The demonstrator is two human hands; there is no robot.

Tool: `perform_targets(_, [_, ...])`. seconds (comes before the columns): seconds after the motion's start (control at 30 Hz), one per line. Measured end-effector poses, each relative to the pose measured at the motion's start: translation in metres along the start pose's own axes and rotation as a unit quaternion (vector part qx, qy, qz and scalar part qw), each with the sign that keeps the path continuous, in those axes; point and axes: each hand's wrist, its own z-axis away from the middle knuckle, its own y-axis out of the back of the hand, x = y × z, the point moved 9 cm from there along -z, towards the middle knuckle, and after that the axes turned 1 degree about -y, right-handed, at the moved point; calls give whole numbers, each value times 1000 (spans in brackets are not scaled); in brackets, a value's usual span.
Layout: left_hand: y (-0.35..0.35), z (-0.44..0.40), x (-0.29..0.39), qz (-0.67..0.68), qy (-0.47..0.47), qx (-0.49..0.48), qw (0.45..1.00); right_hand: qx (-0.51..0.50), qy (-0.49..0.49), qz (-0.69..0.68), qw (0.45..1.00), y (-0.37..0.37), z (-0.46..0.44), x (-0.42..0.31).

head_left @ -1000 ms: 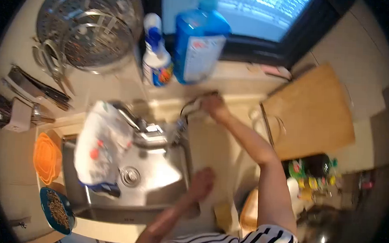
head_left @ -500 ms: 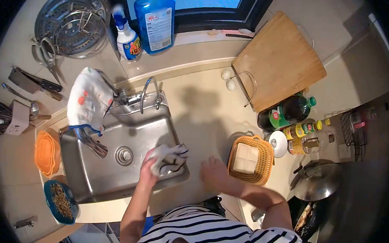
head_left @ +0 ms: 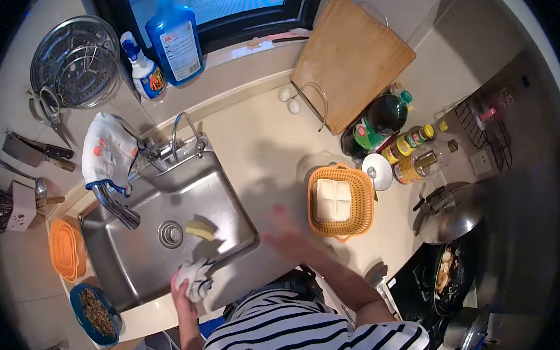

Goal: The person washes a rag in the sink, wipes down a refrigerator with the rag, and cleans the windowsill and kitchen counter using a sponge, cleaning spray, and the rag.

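My left hand [head_left: 183, 297] is closed around a bunched white cloth [head_left: 195, 279] with dark stripes, at the sink's front edge. My right hand [head_left: 284, 236] is over the counter between the sink and the orange basket; motion blurs it, but its fingers look spread and I see nothing in them. A pale yellow strip [head_left: 200, 230], of a kind I cannot make out, is in the steel sink [head_left: 140, 266] beside the drain. White tofu blocks [head_left: 333, 201] sit in the orange woven basket [head_left: 363, 213], to the right of my right hand.
A white bowl [head_left: 377, 172] with a spoon stands beside the basket, near several bottles [head_left: 386, 117]. A cutting board [head_left: 357, 58] leans at the back. Food lies in the black pan [head_left: 455, 295] at right. A blue bowl [head_left: 111, 338] sits left of the sink, below the faucet [head_left: 114, 206].
My left hand has moved down and left with the cloth. My right hand has shifted slightly left and its fingers have spread. The yellow strip now shows in the sink. The view has turned.
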Motion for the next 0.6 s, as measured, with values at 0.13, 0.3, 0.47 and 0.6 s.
perform_targets(0.13, [-88, -11, 10, -275, -121, -62, 952, 257, -254, 337, 869, 149, 72, 91])
perform_targets(0.3, [-238, -39, -53, -457, -292, -302, 784, 161, -524, 65, 834, 142, 161, 187])
perform_targets(0.47, [-272, 28, -138, -493, -442, -524, 536, 249, -414, -403, 777, 96, 138, 203])
perform_targets(0.6, [-245, 28, -148, -550, -403, -537, 497, 176, -424, -367, 809, 95, 82, 196])
